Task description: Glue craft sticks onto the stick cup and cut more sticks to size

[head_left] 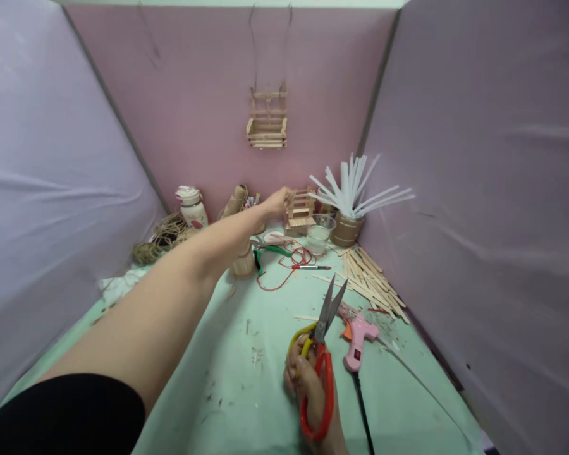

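Note:
My left hand point(277, 201) reaches far over the table to the back. Its fingers are closed at the upper left corner of a small slatted rack made of craft sticks point(303, 207); the fingertips are too small to see clearly. Low in the middle, my right hand point(308, 379) holds a pair of scissors point(323, 322) with one red and one yellow handle. Their blades are spread and point up and away from me. Just right of the scissors lies a pink hot glue gun point(359, 335) with a black cord.
Loose craft sticks point(372, 284) lie at right, before a brown jar point(346, 229) of white glue sticks. A clear cup point(318, 234), green-handled pliers point(265, 249), red cord point(301, 254), twine point(168, 232) and a bottle point(192, 205) stand farther back. A craft-stick basket point(267, 129) hangs behind.

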